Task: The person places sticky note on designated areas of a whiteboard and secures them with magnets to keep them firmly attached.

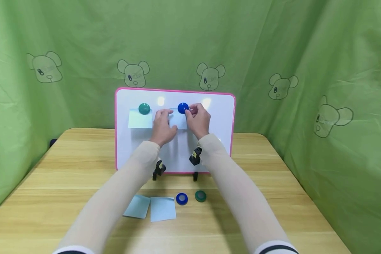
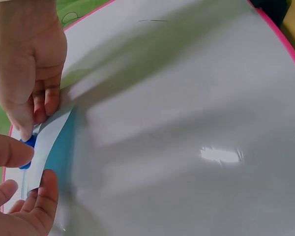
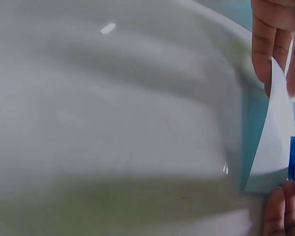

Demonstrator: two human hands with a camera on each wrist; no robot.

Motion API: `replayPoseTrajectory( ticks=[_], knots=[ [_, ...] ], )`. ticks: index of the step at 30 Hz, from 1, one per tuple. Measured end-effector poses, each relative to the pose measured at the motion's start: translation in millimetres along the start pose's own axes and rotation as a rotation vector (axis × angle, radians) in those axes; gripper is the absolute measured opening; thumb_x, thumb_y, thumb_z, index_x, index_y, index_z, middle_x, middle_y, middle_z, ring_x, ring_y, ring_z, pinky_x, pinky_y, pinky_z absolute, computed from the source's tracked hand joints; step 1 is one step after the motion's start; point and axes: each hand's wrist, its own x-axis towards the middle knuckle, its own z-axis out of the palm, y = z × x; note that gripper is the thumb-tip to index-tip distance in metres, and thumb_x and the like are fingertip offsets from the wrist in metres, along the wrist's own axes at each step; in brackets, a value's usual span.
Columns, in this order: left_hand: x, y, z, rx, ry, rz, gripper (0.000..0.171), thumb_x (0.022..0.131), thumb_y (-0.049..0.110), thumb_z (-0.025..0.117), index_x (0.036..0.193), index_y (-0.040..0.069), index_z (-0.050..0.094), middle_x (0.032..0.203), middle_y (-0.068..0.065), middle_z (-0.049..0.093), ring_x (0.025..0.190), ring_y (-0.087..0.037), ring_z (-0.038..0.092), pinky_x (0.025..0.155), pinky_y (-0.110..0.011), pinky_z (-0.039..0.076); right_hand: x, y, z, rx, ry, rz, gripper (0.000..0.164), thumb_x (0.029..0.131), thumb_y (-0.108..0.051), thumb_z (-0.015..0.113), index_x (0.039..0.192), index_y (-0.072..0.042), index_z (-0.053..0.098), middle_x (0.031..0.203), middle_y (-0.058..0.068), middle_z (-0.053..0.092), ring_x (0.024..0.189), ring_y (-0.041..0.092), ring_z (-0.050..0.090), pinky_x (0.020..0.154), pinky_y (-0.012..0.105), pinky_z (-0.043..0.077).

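On the upright whiteboard hangs a light blue sticky note with a round blue magnet at its top edge. My right hand pinches that magnet between thumb and fingers. Over the left edge of the same note is my left hand, thumb and index finger spread apart; the left wrist view shows its fingers touching the paper. In the right wrist view the note bows away from the board at its lower end. A green magnet holds another note to the left.
Two more blue sticky notes lie on the wooden table in front of the board, one partly behind the left sleeve. Beside them are a blue magnet and a green magnet. Green curtain surrounds the table.
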Motion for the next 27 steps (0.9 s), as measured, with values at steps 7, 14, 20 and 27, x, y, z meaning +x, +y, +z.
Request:
replayPoseTrajectory(
  ticks=[7,14,20,27],
  knots=[
    [-6.2,-5.3,-4.3,-0.054,-0.033,-0.013,0.054,0.086,0.003,0.064,0.138,0.006,0.046,0.144,-0.011,0.035,0.102,-0.023,0.053,0.086,-0.033,0.052,-2.2,7.0,-7.3,-0.033,-0.086,0.012,0.019,0.093,-0.018,0.062,0.106,-0.004,0.061,0.096,0.009,0.062,0.088,0.021,0.058,0.079,0.031,0.051],
    [-16.3,-12.6,-6.8,-0.048,-0.058,0.016,0.054,0.087,0.002,0.063,0.138,0.005,0.046,0.144,-0.012,0.036,0.103,-0.022,0.056,0.083,-0.031,0.054,-10.1,14.6,-15.2,-0.048,-0.136,-0.004,0.022,0.091,-0.019,0.061,0.106,-0.003,0.061,0.094,0.009,0.062,0.087,0.022,0.057,0.079,0.033,0.050],
    [-27.3,-20.1,-10.7,-0.051,-0.082,0.039,0.055,0.086,0.002,0.063,0.138,0.005,0.046,0.138,-0.012,0.043,0.100,-0.023,0.060,0.077,-0.031,0.056,-19.2,24.6,-22.2,-0.076,-0.195,-0.001,0.023,0.092,-0.022,0.059,0.108,-0.005,0.059,0.095,0.007,0.060,0.088,0.021,0.055,0.080,0.033,0.049],
    [-43.5,-35.5,-15.9,-0.026,-0.110,0.048,0.053,0.087,0.004,0.063,0.138,0.006,0.046,0.133,-0.012,0.047,0.099,-0.024,0.062,0.077,-0.033,0.057,-32.6,33.8,-29.7,-0.126,-0.233,0.038,0.022,0.093,-0.023,0.060,0.108,-0.007,0.058,0.096,0.007,0.059,0.088,0.021,0.055,0.077,0.033,0.050]
  ],
)
